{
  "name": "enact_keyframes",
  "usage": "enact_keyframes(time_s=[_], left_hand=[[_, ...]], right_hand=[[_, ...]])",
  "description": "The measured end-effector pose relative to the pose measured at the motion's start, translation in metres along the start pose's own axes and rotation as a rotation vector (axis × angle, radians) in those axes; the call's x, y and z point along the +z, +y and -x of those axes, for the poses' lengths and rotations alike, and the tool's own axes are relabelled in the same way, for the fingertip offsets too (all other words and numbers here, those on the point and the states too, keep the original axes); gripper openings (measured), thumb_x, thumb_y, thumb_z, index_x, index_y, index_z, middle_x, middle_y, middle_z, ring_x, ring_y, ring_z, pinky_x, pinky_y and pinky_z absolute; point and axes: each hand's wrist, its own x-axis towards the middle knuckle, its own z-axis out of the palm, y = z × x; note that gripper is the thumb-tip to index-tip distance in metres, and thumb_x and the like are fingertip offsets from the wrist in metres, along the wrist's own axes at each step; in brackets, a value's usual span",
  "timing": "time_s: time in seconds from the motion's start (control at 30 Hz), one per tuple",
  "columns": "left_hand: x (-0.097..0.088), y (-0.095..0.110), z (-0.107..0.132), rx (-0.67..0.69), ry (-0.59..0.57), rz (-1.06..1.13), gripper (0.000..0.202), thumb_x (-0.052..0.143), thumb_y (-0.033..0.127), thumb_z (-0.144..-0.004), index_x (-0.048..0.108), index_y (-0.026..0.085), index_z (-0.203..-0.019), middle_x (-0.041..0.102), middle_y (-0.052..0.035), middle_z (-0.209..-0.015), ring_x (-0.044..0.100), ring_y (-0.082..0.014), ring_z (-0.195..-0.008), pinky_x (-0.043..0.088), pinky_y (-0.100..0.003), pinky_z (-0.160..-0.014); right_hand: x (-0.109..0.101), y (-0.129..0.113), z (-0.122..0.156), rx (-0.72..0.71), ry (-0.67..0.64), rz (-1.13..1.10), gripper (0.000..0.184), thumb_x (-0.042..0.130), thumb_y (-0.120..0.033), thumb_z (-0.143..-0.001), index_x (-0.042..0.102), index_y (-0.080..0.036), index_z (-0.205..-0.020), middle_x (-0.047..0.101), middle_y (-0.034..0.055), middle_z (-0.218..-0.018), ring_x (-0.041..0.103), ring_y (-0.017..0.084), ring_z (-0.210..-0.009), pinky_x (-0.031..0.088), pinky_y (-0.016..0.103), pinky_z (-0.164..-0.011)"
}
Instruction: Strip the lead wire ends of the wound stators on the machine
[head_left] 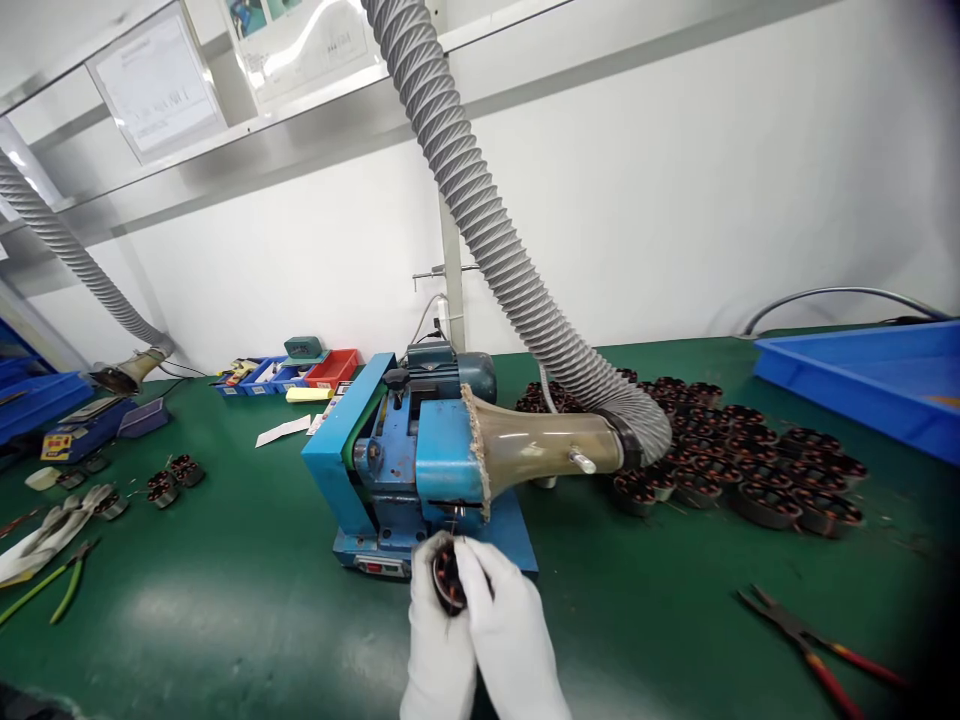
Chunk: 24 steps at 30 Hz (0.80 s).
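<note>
Both my hands wear white gloves and meet low in the middle of the view. My left hand (436, 640) and my right hand (510, 635) are closed together around a small round motor stator (448, 580) with copper windings. They hold it just below the front opening of a blue bench machine (405, 455). Thin wire ends from the stator point up toward that opening. A clear funnel (536, 445) on the machine's right side joins a grey ribbed hose (480, 215).
Many more stators (750, 450) lie heaped on the green table to the right, beside a blue tray (877, 380). Red-handled pliers (817, 645) lie at the front right. At left are green-handled cutters (52, 590), a spare glove (52, 525), a few stators (172, 478) and small parts bins (289, 372).
</note>
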Motion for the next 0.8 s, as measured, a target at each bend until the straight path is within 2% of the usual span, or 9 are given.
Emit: enact_keyframes(time_s=[0.07, 0.13, 0.23, 0.37, 0.6, 0.7, 0.8], left_hand=[[-0.011, -0.011, 0.005, 0.071, -0.035, 0.016, 0.042, 0.063, 0.024, -0.065, 0.057, 0.017, -0.106, 0.06, -0.0113, -0.117, 0.056, -0.0239, -0.109, 0.043, -0.031, -0.096], [-0.016, -0.015, 0.006, 0.077, -0.052, 0.004, 0.042, 0.062, 0.024, -0.066, 0.056, 0.017, -0.107, 0.058, -0.0116, -0.119, 0.054, -0.0238, -0.112, 0.041, -0.031, -0.098], [-0.012, -0.008, -0.004, 0.018, -0.083, -0.043, 0.042, 0.06, 0.02, -0.069, 0.053, 0.017, -0.11, 0.058, -0.0114, -0.119, 0.055, -0.0223, -0.11, 0.041, -0.032, -0.097], [-0.001, 0.008, -0.021, 0.026, -0.141, -0.012, 0.042, 0.059, 0.016, -0.07, 0.049, 0.018, -0.111, 0.059, -0.0113, -0.116, 0.057, -0.0209, -0.104, 0.042, -0.034, -0.094], [0.002, 0.016, -0.03, 0.031, -0.144, 0.004, 0.041, 0.062, 0.017, -0.068, 0.052, 0.017, -0.108, 0.061, -0.0102, -0.111, 0.059, -0.0194, -0.101, 0.043, -0.03, -0.093], [0.002, 0.016, -0.025, 0.03, -0.127, 0.011, 0.042, 0.062, 0.018, -0.068, 0.05, 0.017, -0.109, 0.06, -0.0106, -0.112, 0.058, -0.0199, -0.102, 0.043, -0.03, -0.093], [-0.004, 0.018, -0.006, -0.029, -0.118, -0.017, 0.044, 0.064, 0.019, -0.067, 0.052, 0.018, -0.109, 0.062, -0.0107, -0.112, 0.059, -0.0221, -0.102, 0.044, -0.032, -0.091]], right_hand=[[0.004, 0.007, 0.011, -0.014, -0.025, 0.024, 0.036, 0.038, -0.038, -0.087, 0.068, -0.019, -0.096, 0.068, 0.0095, -0.102, 0.062, 0.024, -0.093, 0.048, 0.034, -0.086], [0.007, 0.01, 0.013, -0.019, -0.04, 0.035, 0.037, 0.037, -0.038, -0.088, 0.067, -0.019, -0.1, 0.066, 0.0097, -0.105, 0.061, 0.024, -0.096, 0.047, 0.035, -0.088], [0.011, 0.008, 0.001, -0.002, -0.018, 0.049, 0.038, 0.036, -0.037, -0.088, 0.067, -0.017, -0.099, 0.067, 0.0108, -0.104, 0.061, 0.024, -0.095, 0.047, 0.036, -0.088], [0.011, -0.002, -0.018, 0.001, 0.019, 0.055, 0.04, 0.034, -0.036, -0.089, 0.068, -0.015, -0.094, 0.068, 0.0126, -0.101, 0.062, 0.025, -0.093, 0.046, 0.036, -0.087], [0.01, -0.009, -0.025, -0.019, 0.044, 0.074, 0.039, 0.036, -0.035, -0.087, 0.07, -0.015, -0.091, 0.07, 0.0126, -0.099, 0.064, 0.026, -0.09, 0.048, 0.036, -0.083], [0.01, -0.009, -0.021, -0.014, 0.045, 0.081, 0.04, 0.035, -0.034, -0.087, 0.07, -0.014, -0.092, 0.069, 0.0131, -0.1, 0.063, 0.026, -0.092, 0.048, 0.037, -0.085], [0.007, -0.003, -0.002, -0.011, 0.033, 0.091, 0.039, 0.037, -0.036, -0.087, 0.069, -0.014, -0.096, 0.068, 0.0129, -0.105, 0.063, 0.027, -0.096, 0.048, 0.037, -0.087]])
